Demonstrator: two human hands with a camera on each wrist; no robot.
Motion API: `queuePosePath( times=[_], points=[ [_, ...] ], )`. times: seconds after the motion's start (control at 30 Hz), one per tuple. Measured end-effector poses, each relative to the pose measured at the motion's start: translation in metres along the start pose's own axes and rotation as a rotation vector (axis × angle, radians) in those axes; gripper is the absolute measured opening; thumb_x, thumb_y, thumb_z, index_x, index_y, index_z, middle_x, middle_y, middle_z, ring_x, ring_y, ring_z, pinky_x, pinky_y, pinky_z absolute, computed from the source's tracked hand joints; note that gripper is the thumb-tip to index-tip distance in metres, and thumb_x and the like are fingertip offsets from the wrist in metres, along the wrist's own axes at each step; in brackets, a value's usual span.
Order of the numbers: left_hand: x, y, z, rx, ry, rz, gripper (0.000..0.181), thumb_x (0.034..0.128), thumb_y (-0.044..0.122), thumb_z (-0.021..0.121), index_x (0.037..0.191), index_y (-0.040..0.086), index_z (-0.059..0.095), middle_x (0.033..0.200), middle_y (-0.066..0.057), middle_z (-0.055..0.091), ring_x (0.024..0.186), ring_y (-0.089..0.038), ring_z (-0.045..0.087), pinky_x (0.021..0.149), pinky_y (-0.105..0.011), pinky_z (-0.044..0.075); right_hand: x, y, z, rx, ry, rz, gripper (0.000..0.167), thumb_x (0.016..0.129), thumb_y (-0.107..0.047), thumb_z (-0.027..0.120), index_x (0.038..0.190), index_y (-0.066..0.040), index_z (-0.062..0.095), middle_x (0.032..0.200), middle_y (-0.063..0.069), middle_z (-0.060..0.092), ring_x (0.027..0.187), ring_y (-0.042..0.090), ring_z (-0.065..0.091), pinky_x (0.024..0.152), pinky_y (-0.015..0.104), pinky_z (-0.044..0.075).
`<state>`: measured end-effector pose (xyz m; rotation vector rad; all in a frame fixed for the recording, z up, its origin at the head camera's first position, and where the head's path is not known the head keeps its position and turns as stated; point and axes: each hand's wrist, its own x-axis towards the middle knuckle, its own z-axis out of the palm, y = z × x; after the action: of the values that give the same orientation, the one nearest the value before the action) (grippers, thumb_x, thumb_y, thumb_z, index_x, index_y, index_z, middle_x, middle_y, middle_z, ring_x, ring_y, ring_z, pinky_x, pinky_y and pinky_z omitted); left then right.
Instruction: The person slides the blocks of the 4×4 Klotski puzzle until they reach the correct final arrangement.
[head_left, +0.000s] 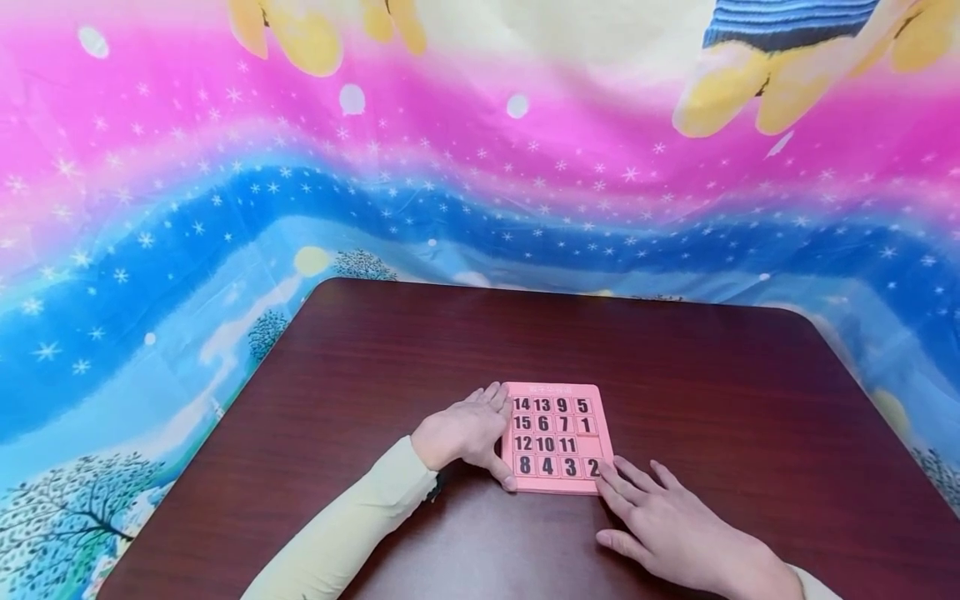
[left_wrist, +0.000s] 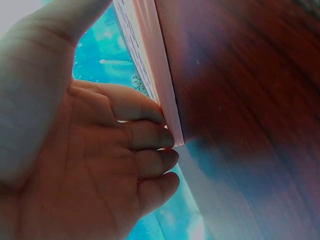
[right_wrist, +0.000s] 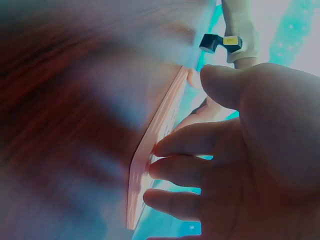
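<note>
Number puzzle point(head_left: 557, 439), pink and square, lies flat on your dark wood-grain bench point(head_left: 420, 358), set between your two hands. Your left hand point(head_left: 474, 429) frames its left side, thumb at the near corner, the other fingers extended toward the far one, spread rather than curled, with fingertips against the edge in the left wrist view. Your right hand point(head_left: 667, 521) reaches the near right corner beside the tile marked 2 point(head_left: 592, 467), fingers straight and slightly fanned, thumb out over the bench, gripping nothing. Black numerals run 14, 13, 9, 5 across the far row; 15, 6, 7, 1 in the second; 12, 10, 11 and a gap at the right end of the third; 8, 4, 3, 2 along the near row. Pale sleeves cover your arms, the left sleeve point(head_left: 360, 508) showing more fully. Behind the bench hangs a pink-and-blue cloth point(head_left: 450, 150) printed with snowflakes and trees.
</note>
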<state>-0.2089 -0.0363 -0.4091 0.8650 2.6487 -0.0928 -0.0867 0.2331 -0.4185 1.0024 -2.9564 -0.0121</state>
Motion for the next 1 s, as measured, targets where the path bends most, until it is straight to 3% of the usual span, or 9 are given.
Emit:
queuePosePath(
  times=[0.57, 1.0],
  points=[
    [0.0, 0.0, 0.0, 0.008, -0.014, 0.0, 0.125, 0.0655, 0.075, 0.073, 0.155, 0.002, 0.024, 0.165, -0.015, 0.014, 0.154, -0.026, 0.012, 0.127, -0.035, 0.014, 0.01, 0.006, 0.0, -0.039, 0.025, -0.009, 0.062, 0.095, -0.057, 0.052, 0.133, -0.01, 0.062, 0.141, 0.008, 0.058, 0.136, 0.033, 0.049, 0.102, 0.064, 0.041],
    [0.0, -0.001, 0.0, 0.011, -0.01, 0.011, 0.125, 0.0657, 0.074, 0.073, 0.155, 0.002, 0.025, 0.164, -0.016, 0.015, 0.154, -0.027, 0.012, 0.127, -0.035, 0.015, 0.025, 0.014, 0.0, -0.017, -0.017, 0.033, 0.058, 0.093, -0.049, 0.059, 0.136, -0.009, 0.06, 0.144, 0.011, 0.055, 0.139, 0.035, 0.044, 0.105, 0.065, 0.039]
  ],
)
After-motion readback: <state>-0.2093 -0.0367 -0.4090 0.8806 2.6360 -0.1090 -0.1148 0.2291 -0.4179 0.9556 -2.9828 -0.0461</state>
